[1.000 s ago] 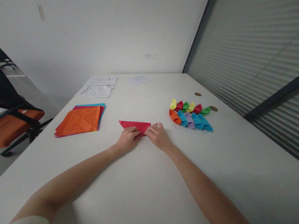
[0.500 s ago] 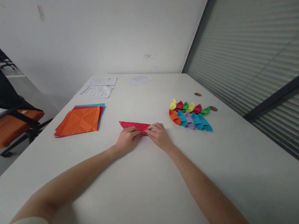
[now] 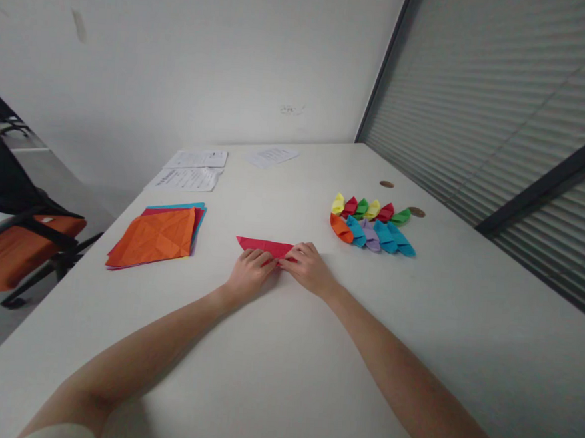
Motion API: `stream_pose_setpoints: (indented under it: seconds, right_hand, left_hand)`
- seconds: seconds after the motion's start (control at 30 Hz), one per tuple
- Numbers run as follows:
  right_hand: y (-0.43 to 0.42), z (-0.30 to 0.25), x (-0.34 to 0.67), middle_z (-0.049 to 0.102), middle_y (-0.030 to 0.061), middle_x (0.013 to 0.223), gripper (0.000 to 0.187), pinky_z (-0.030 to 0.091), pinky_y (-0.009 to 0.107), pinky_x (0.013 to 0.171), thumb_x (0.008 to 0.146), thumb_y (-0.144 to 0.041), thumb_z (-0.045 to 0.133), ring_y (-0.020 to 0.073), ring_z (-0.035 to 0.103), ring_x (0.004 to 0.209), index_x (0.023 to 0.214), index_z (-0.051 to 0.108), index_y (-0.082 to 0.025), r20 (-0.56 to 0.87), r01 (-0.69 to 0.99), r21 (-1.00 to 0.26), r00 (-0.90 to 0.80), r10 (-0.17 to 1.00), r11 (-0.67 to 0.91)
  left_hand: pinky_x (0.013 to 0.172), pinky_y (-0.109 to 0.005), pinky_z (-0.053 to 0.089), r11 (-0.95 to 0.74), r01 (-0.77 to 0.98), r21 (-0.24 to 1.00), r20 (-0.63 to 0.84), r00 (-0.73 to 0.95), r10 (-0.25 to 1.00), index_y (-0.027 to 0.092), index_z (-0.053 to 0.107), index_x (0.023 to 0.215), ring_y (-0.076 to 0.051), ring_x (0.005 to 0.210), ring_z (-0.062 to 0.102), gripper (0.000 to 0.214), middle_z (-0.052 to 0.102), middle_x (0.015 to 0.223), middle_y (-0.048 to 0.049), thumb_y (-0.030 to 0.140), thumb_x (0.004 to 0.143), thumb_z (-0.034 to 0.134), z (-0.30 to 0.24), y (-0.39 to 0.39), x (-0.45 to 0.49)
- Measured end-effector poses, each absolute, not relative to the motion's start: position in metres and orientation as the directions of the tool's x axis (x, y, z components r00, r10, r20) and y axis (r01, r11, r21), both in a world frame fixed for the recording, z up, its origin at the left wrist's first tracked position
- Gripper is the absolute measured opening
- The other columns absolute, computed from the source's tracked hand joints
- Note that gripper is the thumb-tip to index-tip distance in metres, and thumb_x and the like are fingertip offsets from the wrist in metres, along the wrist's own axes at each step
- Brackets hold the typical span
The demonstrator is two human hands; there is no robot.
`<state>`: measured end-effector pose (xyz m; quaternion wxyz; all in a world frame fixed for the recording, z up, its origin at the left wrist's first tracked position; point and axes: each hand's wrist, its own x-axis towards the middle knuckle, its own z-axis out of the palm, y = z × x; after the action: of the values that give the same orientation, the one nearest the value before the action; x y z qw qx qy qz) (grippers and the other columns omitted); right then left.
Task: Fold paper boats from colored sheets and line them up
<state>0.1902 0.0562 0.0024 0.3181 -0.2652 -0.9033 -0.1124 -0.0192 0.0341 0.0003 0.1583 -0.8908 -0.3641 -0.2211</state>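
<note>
A folded sheet of red paper (image 3: 266, 246) lies on the white table in front of me, its long straight edge away from me and a pointed corner to the left. My left hand (image 3: 250, 269) grips its near edge with bent fingers. Close beside it, my right hand (image 3: 309, 268) pinches the near edge toward the right end, so the fingertips of both hands almost meet. The fingers hide the right end and part of the near edge.
A stack of coloured paper sheets (image 3: 156, 236), orange on top, lies to the left. Two rows of small folded paper pieces (image 3: 370, 235) stand to the right. Printed sheets (image 3: 190, 178) lie at the back left. An orange chair (image 3: 25, 247) stands beyond the table's left edge.
The red paper has shifted slightly right and toward me. Both hands stay on its near edge, with the right fingertips a little further left and lower.
</note>
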Motion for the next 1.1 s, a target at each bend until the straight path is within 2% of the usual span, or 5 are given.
stream_pose_setpoints:
  seconds: [0.33,0.57,0.77,0.93,1.1]
  right_hand:
    - [0.063,0.002,0.201,0.072,0.0014,0.083,0.015,0.035,0.035,0.078,0.089,-0.035,0.063,0.019,0.05,0.088,0.089,0.072,-0.022,0.689,0.585,0.058,-0.61,0.392,0.809]
    - [0.068,0.004,0.206,0.072,0.0028,0.084,0.011,0.033,0.035,0.074,0.088,-0.031,0.064,0.0189,0.049,0.088,0.089,0.072,-0.023,0.661,0.574,0.099,-0.649,0.377,0.813]
    - [0.067,0.004,0.205,0.07,0.0044,0.087,0.012,0.035,0.034,0.075,0.091,-0.024,0.061,0.0185,0.049,0.086,0.092,0.072,-0.022,0.648,0.58,0.06,-0.642,0.41,0.812]
    - [0.063,0.003,0.205,0.065,0.0048,0.087,0.019,0.036,0.033,0.074,0.094,-0.019,0.054,0.0182,0.05,0.084,0.09,0.072,-0.023,0.643,0.626,-0.012,-0.592,0.486,0.779]
    - [0.061,0.001,0.205,0.063,0.005,0.086,0.019,0.036,0.033,0.075,0.095,-0.02,0.053,0.0181,0.051,0.083,0.092,0.072,-0.023,0.647,0.632,-0.076,-0.557,0.521,0.771]
  left_hand:
    - [0.07,-0.034,0.042,-0.638,0.751,-0.171,0.483,0.628,0.61,0.02,0.069,0.106,-0.021,0.084,0.06,0.021,0.068,0.095,-0.0082,0.02,0.091,0.055,-0.003,0.041,-0.026]
    - [0.07,-0.033,0.043,-0.614,0.775,-0.153,0.44,0.609,0.66,0.022,0.07,0.106,-0.02,0.082,0.06,0.022,0.069,0.093,-0.0078,0.023,0.092,0.054,-0.002,0.04,-0.026]
    - [0.067,-0.031,0.043,-0.588,0.805,-0.082,0.428,0.561,0.709,0.023,0.072,0.104,-0.019,0.08,0.06,0.021,0.068,0.091,-0.0073,0.025,0.092,0.054,-0.001,0.041,-0.025]
    - [0.068,-0.031,0.044,-0.581,0.814,-0.002,0.467,0.514,0.719,0.022,0.072,0.101,-0.018,0.079,0.06,0.021,0.067,0.09,-0.0071,0.027,0.093,0.053,-0.003,0.04,-0.025]
    - [0.069,-0.031,0.045,-0.578,0.816,0.005,0.486,0.503,0.714,0.021,0.073,0.099,-0.018,0.078,0.06,0.02,0.068,0.09,-0.0073,0.027,0.091,0.056,-0.005,0.038,-0.025]
